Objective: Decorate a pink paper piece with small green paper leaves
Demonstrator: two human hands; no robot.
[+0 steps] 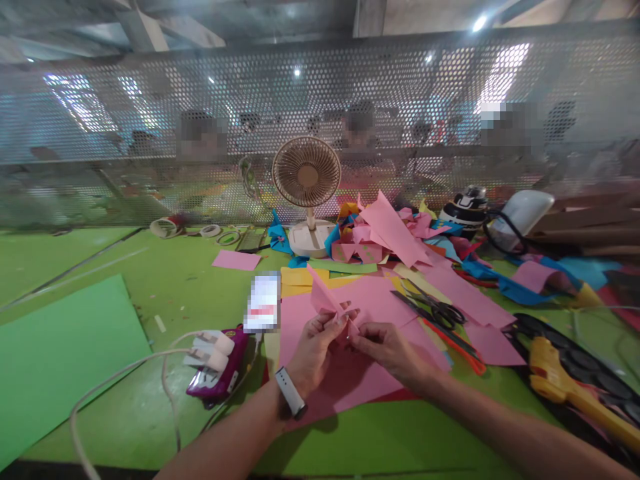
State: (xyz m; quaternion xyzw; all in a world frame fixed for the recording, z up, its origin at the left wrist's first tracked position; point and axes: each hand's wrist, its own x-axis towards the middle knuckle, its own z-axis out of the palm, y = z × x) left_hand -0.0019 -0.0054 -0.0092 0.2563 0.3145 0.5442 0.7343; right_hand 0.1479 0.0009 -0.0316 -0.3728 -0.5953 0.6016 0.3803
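Pink folded paper (323, 293) is held up between the two hands, just over a big pink sheet (360, 387) on the green table (415, 440). From where I stand, one pointy flap sticks up and leans to the left. The left hand (317, 337) has it pinched between thumb and fingers, low down where the folds come together. The right hand (383, 343) nips the near corner with the tips of its thumb and finger, so the two hands are very close. I can't tell just how the folds go, because the fingers hide them.

It looks very light to me, and a bit stiff, like craft paper. I don't think it would slip much, but a hard squeeze could crush it, and a quick tug could rip it. I'd hold it by the thick part, where the layers meet, and leave the thin pointy flap alone, since that could bend. Black scissors (437, 308) lie near, to the right, and a yellow glue gun (553, 379) rests farther off on that side.
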